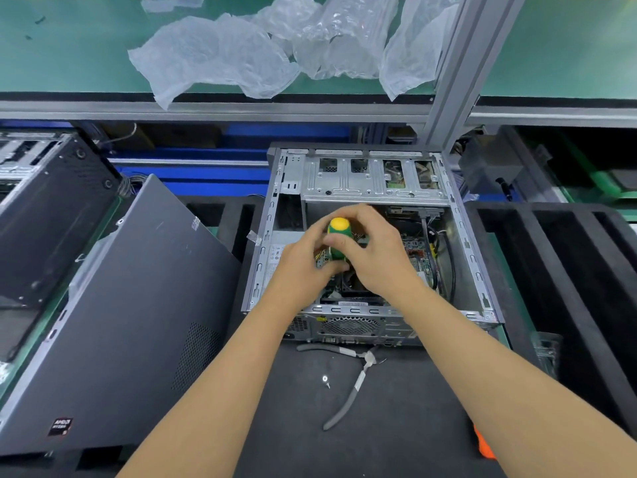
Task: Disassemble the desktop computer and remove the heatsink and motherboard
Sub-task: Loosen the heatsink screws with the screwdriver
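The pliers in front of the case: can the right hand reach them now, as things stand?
Probably not at once. The pliers lie uncovered on the mat near the right forearm, but the right hand grips the screwdriver inside the case and must release it first.

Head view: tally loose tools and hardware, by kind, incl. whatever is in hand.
Screwdriver, green and yellow handle, held by left hand and right hand over the open computer case: 1
Pliers on the black mat: 1
Loose screw on the mat: 1
Total: 3
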The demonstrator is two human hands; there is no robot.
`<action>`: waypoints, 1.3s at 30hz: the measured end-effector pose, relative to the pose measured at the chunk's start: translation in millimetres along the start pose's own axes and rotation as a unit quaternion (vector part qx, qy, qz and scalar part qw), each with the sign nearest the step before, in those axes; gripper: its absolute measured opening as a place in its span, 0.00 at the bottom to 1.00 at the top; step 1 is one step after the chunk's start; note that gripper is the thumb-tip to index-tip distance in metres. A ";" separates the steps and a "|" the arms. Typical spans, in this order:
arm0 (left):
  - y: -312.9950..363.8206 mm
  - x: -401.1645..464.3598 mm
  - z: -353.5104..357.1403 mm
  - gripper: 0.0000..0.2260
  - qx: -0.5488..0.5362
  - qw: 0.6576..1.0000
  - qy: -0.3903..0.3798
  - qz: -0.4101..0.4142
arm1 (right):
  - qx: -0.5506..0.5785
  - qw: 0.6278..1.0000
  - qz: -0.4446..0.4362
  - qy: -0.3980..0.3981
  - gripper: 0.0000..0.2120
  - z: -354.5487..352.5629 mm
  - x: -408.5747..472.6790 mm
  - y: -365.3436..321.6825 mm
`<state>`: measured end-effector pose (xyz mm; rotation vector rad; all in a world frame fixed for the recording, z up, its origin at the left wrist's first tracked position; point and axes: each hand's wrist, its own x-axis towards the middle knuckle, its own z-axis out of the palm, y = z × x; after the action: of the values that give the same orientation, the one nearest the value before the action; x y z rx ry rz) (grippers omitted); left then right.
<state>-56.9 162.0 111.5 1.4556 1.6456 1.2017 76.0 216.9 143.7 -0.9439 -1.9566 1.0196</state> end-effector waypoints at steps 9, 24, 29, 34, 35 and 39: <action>-2.4 0.3 1.2 0.21 0.032 0.999 0.039 -0.002 | -0.030 0.993 0.017 -0.110 0.17 -8.1 3.7 -2.5; -6.8 4.8 0.5 0.20 0.039 0.999 0.002 -0.006 | -0.069 0.985 -0.012 -0.155 0.16 -18.3 10.5 -7.2; -3.9 7.2 2.7 0.21 0.042 0.998 0.019 -0.051 | -0.097 0.980 0.005 -0.171 0.17 -16.0 10.9 -8.5; -3.9 7.5 2.8 0.20 0.050 0.996 0.053 -0.045 | -0.077 0.996 0.011 -0.052 0.17 -6.4 15.5 -12.6; -3.4 6.9 1.5 0.19 0.044 0.997 0.053 -0.038 | -0.083 0.995 0.007 -0.057 0.15 -7.2 16.0 -11.7; -2.2 3.3 -1.8 0.15 0.011 1.000 0.024 -0.010 | -0.119 0.988 -0.016 -0.097 0.11 -20.2 19.9 -9.2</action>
<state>-60.1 164.9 110.5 1.4306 1.7059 1.2212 81.2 236.7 165.5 -0.9675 -2.2876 0.9023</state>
